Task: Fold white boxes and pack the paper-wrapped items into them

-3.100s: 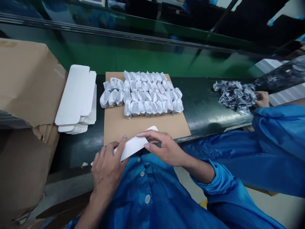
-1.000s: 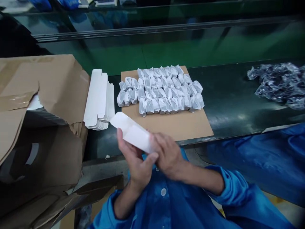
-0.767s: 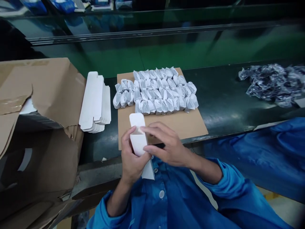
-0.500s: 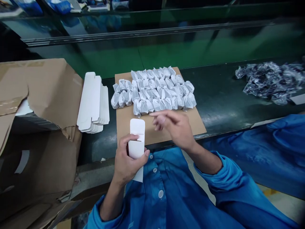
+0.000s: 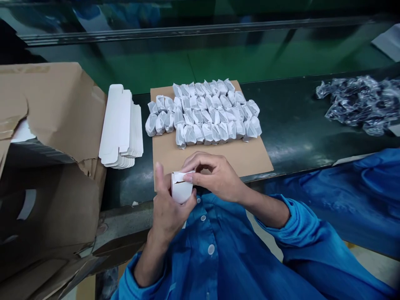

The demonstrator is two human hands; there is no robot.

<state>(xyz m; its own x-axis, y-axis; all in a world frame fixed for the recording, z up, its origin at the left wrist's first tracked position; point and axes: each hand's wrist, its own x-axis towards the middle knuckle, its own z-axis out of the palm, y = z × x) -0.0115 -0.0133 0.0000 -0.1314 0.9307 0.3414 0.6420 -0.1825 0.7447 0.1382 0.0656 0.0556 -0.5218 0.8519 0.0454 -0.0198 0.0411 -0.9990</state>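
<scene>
A small white carton [image 5: 182, 193] is held in front of my chest, its end flap folded over toward the opening. My left hand [image 5: 170, 210] grips the carton's sides, with the index finger raised off it. My right hand [image 5: 215, 173] pinches the flap at the carton's upper end between thumb and fingers. Just beyond my hands, several rows of small white-wrapped pieces [image 5: 208, 114] lie on a flat cardboard sheet [image 5: 168, 156]. What the carton contains is hidden.
Flat white cartons [image 5: 117, 125] are stacked left of the sheet. A large open cardboard box [image 5: 59, 108] stands at the far left. Clear plastic-bagged dark items [image 5: 359, 104] lie on the dark bench [image 5: 290, 129] at right. A blue sleeve [image 5: 353, 196] of another person shows at right.
My right hand has come down and left onto the carton's flap, which was standing up and is now folded over. My left index finger has lifted. The view has tilted slightly.
</scene>
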